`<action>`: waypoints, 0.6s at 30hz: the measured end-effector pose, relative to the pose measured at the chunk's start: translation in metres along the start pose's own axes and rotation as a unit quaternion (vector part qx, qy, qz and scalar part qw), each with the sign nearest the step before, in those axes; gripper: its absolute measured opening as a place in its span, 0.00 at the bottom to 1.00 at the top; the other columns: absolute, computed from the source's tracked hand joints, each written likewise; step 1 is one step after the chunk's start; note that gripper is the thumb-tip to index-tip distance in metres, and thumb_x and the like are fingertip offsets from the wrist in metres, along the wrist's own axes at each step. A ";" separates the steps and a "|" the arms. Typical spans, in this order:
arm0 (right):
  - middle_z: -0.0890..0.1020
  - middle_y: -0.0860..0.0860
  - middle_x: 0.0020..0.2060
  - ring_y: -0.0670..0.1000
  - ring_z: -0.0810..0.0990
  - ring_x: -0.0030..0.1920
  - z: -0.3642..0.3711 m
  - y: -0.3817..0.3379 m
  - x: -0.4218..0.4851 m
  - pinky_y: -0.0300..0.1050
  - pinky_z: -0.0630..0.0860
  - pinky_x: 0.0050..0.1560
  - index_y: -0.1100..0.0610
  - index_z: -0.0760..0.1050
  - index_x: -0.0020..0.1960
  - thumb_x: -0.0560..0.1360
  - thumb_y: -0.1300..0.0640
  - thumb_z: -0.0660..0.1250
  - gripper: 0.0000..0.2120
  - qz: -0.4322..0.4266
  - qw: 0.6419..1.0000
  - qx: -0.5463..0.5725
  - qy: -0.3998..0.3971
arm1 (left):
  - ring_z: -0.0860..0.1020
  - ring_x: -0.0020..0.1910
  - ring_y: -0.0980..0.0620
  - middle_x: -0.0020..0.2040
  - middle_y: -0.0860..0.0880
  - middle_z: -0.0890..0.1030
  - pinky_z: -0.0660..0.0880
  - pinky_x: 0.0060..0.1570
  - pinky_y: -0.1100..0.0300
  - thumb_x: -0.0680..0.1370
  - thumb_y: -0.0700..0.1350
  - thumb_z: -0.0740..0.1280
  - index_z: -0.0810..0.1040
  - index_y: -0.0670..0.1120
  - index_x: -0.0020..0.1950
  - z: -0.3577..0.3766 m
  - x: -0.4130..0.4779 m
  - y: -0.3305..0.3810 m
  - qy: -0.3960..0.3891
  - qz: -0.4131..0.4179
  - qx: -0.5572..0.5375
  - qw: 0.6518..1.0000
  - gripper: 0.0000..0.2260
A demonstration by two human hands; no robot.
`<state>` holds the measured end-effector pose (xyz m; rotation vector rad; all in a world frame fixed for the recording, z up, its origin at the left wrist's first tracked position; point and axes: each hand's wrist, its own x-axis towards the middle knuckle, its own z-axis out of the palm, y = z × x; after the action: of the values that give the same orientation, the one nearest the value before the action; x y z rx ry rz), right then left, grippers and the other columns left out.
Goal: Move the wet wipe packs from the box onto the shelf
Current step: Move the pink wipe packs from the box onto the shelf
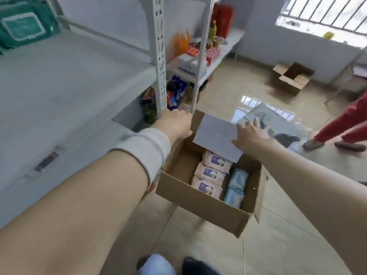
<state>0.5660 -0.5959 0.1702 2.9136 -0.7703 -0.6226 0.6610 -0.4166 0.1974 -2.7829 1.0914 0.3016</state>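
Three pink soft-film wet wipe packs [210,172] lie flat in a row down the middle of the brown cardboard box [198,203] on the floor. Two pale blue soft-film wet wipe packs [237,185] sit at their 3 o'clock, touching them. Brown box bottom shows at their 9 o'clock.

Handling, my read:
- Weight is moderate; the wet filling makes them denser than they look.
- The body is a soft pillow in a likely slick film, so it sags if pinched at one end.
- Not fragile, but keep off the top label flap.
- Best grip is across the short width at mid-body, thumb on one long side and fingers on the other.
- The pink pack at 6 o'clock looks the freest.

Pale grey flat panel [216,135] overhangs the box at 12 o'clock, covering part of the far pink pack. Flap or loose sheet, cannot tell. Right hand [250,133] rests on its 3 o'clock edge, fingers spread and straight, gripping nothing. Left hand [174,124] is at the box's 11 o'clock corner. Its fingers are hidden, so I cannot tell its grip.

Grey metal shelf [59,86] stands at the box's 9 o'clock, with green packs [25,26] at its far 11 o'clock end. Second open brown carton [292,78] is at 1 o'clock, well apart. A person's red trouser legs [341,124] are at 3 o'clock.
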 end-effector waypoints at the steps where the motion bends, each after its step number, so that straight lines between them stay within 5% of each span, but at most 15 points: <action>1: 0.61 0.59 0.72 0.61 0.49 0.75 0.023 0.017 0.003 0.67 0.54 0.70 0.57 0.58 0.72 0.78 0.47 0.58 0.27 0.017 0.999 0.006 -0.027 | 0.73 0.62 0.42 0.64 0.44 0.74 0.70 0.55 0.50 0.78 0.52 0.60 0.68 0.45 0.67 0.015 0.012 0.017 -0.019 0.010 -0.002 1.000 0.19; 7: 0.61 0.57 0.73 0.60 0.51 0.75 0.148 0.051 0.026 0.65 0.52 0.71 0.56 0.53 0.75 0.78 0.43 0.56 0.31 0.071 0.981 0.079 -0.162 | 0.73 0.63 0.43 0.66 0.45 0.74 0.70 0.58 0.49 0.78 0.54 0.61 0.67 0.47 0.68 0.121 0.077 0.068 -0.163 0.000 -0.111 0.980 0.21; 13: 0.57 0.56 0.75 0.60 0.48 0.76 0.240 0.036 0.061 0.62 0.50 0.73 0.56 0.47 0.76 0.78 0.42 0.56 0.35 0.105 0.936 0.189 -0.279 | 0.73 0.65 0.45 0.69 0.46 0.71 0.72 0.58 0.52 0.78 0.54 0.61 0.63 0.47 0.71 0.225 0.137 0.076 -0.314 -0.076 -0.240 0.915 0.24; 18: 0.62 0.58 0.73 0.58 0.61 0.73 0.321 0.021 0.110 0.50 0.60 0.71 0.60 0.48 0.76 0.76 0.41 0.61 0.39 0.151 0.884 0.311 -0.315 | 0.69 0.69 0.45 0.73 0.46 0.65 0.70 0.63 0.51 0.77 0.53 0.64 0.53 0.48 0.76 0.321 0.189 0.090 -0.368 -0.098 -0.280 0.882 0.32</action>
<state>0.5157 -0.6547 -0.1606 2.9667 -1.7387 -1.5715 0.6914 -0.5419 -0.1634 -2.7109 0.5731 1.7019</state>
